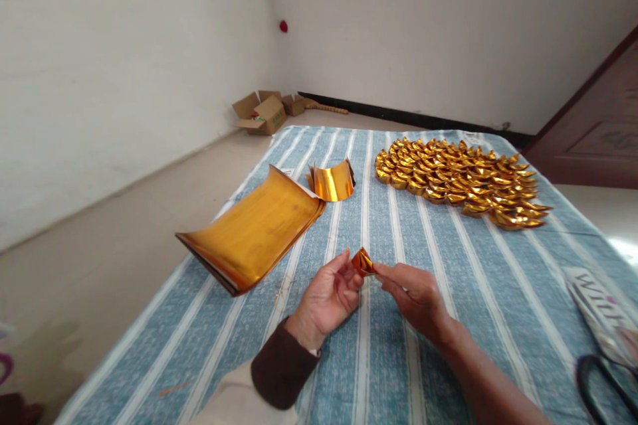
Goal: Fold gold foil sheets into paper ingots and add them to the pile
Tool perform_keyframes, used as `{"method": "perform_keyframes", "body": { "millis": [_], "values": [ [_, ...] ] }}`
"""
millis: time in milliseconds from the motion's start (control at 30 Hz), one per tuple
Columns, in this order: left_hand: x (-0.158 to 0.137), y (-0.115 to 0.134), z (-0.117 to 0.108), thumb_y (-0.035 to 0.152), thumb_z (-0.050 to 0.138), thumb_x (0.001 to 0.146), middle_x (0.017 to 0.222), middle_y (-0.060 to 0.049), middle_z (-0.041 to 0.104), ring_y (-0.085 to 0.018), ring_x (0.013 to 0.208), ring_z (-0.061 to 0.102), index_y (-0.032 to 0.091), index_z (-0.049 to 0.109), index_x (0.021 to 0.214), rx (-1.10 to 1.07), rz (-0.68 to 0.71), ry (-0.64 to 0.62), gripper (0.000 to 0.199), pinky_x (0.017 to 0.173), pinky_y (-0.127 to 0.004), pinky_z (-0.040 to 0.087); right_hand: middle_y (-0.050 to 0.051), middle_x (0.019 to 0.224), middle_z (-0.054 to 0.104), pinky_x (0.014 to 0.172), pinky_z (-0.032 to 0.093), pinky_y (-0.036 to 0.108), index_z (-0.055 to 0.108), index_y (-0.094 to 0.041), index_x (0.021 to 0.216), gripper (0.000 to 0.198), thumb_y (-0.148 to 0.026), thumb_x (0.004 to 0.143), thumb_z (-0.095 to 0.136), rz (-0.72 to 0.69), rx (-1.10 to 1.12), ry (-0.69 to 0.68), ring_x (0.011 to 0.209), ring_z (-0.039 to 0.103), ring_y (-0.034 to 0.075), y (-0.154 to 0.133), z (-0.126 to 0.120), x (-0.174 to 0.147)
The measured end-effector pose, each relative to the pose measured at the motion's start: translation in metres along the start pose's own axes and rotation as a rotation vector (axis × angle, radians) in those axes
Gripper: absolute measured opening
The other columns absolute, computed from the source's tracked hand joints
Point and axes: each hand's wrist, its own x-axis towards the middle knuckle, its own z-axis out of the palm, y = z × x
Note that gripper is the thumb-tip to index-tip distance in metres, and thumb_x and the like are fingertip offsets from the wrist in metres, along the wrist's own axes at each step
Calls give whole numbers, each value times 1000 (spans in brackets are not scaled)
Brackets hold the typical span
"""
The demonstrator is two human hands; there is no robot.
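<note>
Centrally, a small folded gold paper piece point(363, 261) is pinched between the fingertips of the left hand point(326, 299) and the right hand point(416, 295), both closed on it just above the blue striped cloth point(448, 292). Beyond the left hand a curled stack of gold foil sheets point(254, 232) is laid, with a smaller bent gold sheet point(333, 180) just behind it, while a large cluster of folded gold ingots point(458, 179) is spread well apart to the far right. Scissors point(598, 378) and a printed packet point(598, 309) are seen at the cloth's right edge, and open cardboard boxes point(262, 113) are set on the floor by the white wall point(124, 66).
</note>
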Motion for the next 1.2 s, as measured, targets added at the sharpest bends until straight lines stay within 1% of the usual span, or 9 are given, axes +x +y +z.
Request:
{"method": "perform_keyframes", "body": {
  "millis": [133, 233, 433, 567, 733, 833, 933, 1100, 1200],
  "values": [
    [-2, -2, -1, 18, 51, 94, 63, -5, 66, -9, 42, 58, 8, 64, 89, 30, -36, -7, 17, 29, -12, 32, 1, 65, 68, 52, 47, 23, 70, -19, 104, 24, -17, 93, 49, -42, 38, 8, 55, 61, 13, 2, -9, 4],
    [-3, -5, -4, 12, 52, 92, 71, -7, 68, -9, 48, 61, 6, 64, 92, 38, -50, -35, 14, 32, -11, 33, 1, 68, 69, 53, 49, 23, 70, -18, 103, 22, -16, 92, 51, -42, 41, 47, 57, 63, 13, 4, -13, 5],
    [-2, -16, -11, 9, 60, 87, 96, -13, 70, -16, 76, 69, 5, 65, 103, 99, 7, -187, 18, 42, -14, 45, 3, 77, 73, 57, 52, 25, 68, -18, 105, 21, -13, 91, 52, -56, -33, 148, 61, 66, 14, 6, -8, 3],
    [0, -20, -11, 10, 68, 81, 103, -11, 70, -19, 94, 67, 9, 67, 103, 119, 70, -294, 22, 53, -20, 52, 5, 77, 72, 58, 52, 25, 66, -16, 106, 22, -10, 90, 53, -26, -52, 192, 62, 66, 14, -1, -7, 4],
    [2, -21, -11, 12, 79, 71, 94, -8, 72, -16, 86, 67, 10, 72, 92, 175, 231, -312, 23, 64, -21, 54, 1, 70, 67, 64, 54, 24, 60, -13, 118, 31, -15, 87, 57, 1, 115, 186, 62, 64, 12, -21, -9, 6],
    [2, -23, -11, 14, 83, 65, 85, -7, 73, -15, 80, 66, 11, 73, 83, 216, 302, -292, 21, 69, -23, 54, -3, 60, 62, 55, 51, 22, 60, -12, 118, 33, -22, 87, 60, 48, 111, 182, 50, 58, 10, -30, -7, 6],
    [2, -24, -9, 15, 83, 65, 84, -7, 73, -13, 76, 65, 10, 74, 84, 245, 298, -297, 22, 70, -22, 53, -3, 58, 62, 49, 49, 20, 63, -12, 115, 28, -24, 90, 57, 91, 61, 171, 45, 55, 10, -32, -3, 4],
    [3, -23, -8, 12, 80, 67, 88, -8, 73, -13, 77, 66, 9, 73, 91, 233, 246, -304, 25, 71, -22, 53, 6, 82, 73, 60, 54, 22, 64, -13, 113, 25, -22, 93, 52, 75, 53, 146, 66, 69, 14, -26, 6, -1],
    [5, -22, -10, 11, 77, 70, 87, -8, 72, -13, 74, 66, 8, 73, 91, 191, 225, -289, 22, 69, -22, 53, 7, 82, 74, 61, 56, 23, 63, -11, 114, 26, -22, 94, 51, 60, 30, 158, 66, 70, 15, -22, 9, -4]
  ]
}}
